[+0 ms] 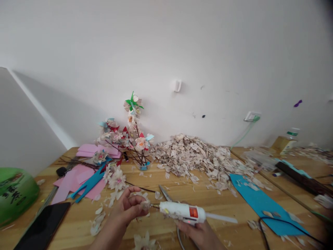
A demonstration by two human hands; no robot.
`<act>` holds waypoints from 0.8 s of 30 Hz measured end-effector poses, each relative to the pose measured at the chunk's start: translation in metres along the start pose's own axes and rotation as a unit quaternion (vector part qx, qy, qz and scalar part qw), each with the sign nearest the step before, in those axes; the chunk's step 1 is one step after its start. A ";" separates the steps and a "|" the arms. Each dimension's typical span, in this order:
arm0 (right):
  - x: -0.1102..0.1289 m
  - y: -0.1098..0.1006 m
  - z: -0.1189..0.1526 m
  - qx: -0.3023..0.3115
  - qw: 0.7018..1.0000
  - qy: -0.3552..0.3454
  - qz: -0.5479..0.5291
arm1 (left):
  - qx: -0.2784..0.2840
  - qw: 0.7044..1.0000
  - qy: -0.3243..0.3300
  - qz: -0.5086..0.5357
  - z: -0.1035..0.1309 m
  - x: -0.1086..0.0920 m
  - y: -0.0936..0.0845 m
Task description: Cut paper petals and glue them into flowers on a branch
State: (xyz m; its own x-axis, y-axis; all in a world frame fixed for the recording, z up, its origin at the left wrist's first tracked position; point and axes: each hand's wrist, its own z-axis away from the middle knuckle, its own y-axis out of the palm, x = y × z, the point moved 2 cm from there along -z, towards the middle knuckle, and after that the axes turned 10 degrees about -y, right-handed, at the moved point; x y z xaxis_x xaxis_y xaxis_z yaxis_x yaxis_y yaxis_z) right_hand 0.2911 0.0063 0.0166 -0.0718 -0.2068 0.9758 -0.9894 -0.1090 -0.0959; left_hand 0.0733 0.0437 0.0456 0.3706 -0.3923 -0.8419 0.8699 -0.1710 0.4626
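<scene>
Left fingers (135,200) pinching a small pale piece (145,205) at the nozzle (155,206), apparently to steady it; right fingers (186,228) curled under the glue gun (177,210), seemingly keeping its tip level with the piece; petal heap (187,156) beyond both.

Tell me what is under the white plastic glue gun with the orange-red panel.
Pointed silver metal scissors show partly, on the light wooden table: blade beyond the glue gun, grey curved handle on its near side. The gun and right hand cover the middle.
</scene>
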 end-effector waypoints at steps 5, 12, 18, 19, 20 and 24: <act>0.001 -0.001 0.001 0.005 1.000 -0.006 0.009 | -0.005 1.000 -0.006 -0.006 0.002 -0.001 0.003; 0.007 -0.001 -0.001 0.028 0.999 -0.010 0.029 | 0.004 1.000 -0.003 -0.002 0.001 0.000 0.002; 0.005 -0.002 0.000 0.005 1.000 -0.006 0.022 | 0.009 1.000 -0.003 -0.005 -0.002 0.000 0.001; 0.003 -0.003 0.000 0.005 1.000 -0.007 0.025 | 0.005 1.000 -0.004 -0.005 -0.002 0.000 0.001; 0.002 -0.003 0.001 0.005 1.000 -0.008 0.029 | 0.001 1.000 -0.004 -0.004 -0.001 0.000 0.001; -0.002 -0.004 0.001 -0.003 0.999 -0.001 0.039 | 0.001 1.000 -0.002 -0.002 0.001 0.000 0.002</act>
State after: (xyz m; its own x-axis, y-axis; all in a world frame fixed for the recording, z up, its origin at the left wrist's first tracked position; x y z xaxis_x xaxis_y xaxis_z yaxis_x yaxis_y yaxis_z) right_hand 0.2956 0.0063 0.0152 -0.1490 -0.2163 0.9649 -0.9814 -0.0870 -0.1711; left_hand 0.0746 0.0427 0.0467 0.3653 -0.3945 -0.8432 0.8709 -0.1749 0.4592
